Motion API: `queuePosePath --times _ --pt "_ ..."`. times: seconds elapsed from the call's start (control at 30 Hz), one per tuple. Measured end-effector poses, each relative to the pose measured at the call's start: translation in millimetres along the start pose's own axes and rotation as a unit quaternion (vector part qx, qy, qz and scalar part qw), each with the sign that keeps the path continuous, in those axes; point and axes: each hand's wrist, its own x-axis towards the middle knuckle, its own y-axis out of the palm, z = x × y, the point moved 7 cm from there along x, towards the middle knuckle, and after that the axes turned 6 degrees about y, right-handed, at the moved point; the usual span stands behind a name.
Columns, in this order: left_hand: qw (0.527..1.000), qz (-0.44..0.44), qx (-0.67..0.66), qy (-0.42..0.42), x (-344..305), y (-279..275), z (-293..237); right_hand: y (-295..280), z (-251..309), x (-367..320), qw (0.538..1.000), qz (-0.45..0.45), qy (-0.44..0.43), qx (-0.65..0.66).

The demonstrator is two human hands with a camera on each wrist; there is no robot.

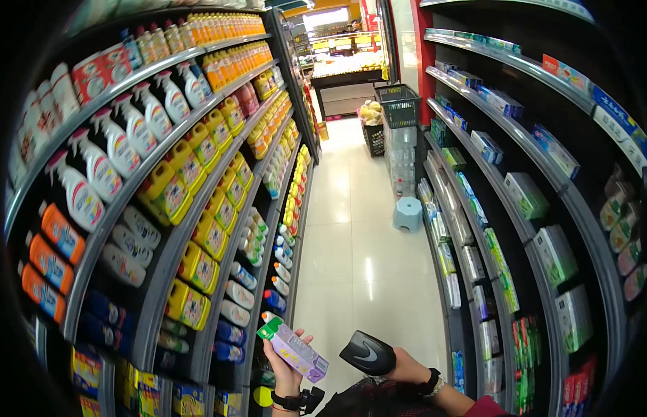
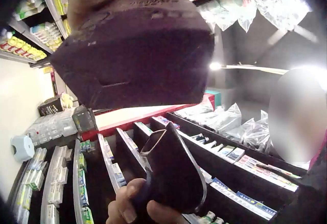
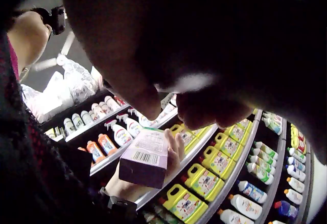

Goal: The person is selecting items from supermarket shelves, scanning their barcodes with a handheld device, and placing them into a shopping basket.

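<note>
My left hand (image 1: 284, 370) grips a purple carton with a green end (image 1: 295, 352), fingers along its sides, tilted over the aisle. In the right wrist view a barcode shows on the carton (image 3: 145, 155), on the side turned toward that camera. My right hand (image 1: 409, 367) holds a black barcode scanner (image 1: 361, 353) with a grey curved mark, its wide head pointing left toward the carton. A gap separates the two. In the left wrist view the carton (image 2: 138, 65) looms dark above the scanner (image 2: 176, 175), and fingers of the right hand (image 2: 125, 203) curl round the scanner's rear.
Left shelves (image 1: 188, 243) carry spray bottles, yellow jugs and other bottles. Right shelves (image 1: 504, 229) hold boxed goods and packs. A light-blue stool (image 1: 407, 214) stands on the tiled floor (image 1: 348, 257) by the right shelves. Beyond it are clear containers (image 1: 401, 163) and a dark basket (image 1: 398, 104).
</note>
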Motion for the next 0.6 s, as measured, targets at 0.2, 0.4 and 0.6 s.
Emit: queuePosePath --times 0.2,0.4,0.6 --pt "0.981 0.185 0.06 -0.018 101.7 102.8 21.8 -83.9 -24.6 98.3 0.995 -0.097 0.006 0.024" --pt "0.979 0.197 0.045 -0.039 199.8 129.0 64.2 -145.7 -35.6 185.9 0.996 -0.067 0.049 -0.018" --pt "0.983 0.15 0.108 0.006 346.8 148.1 89.9 -216.4 -60.9 325.3 0.994 -0.044 0.092 -0.038"
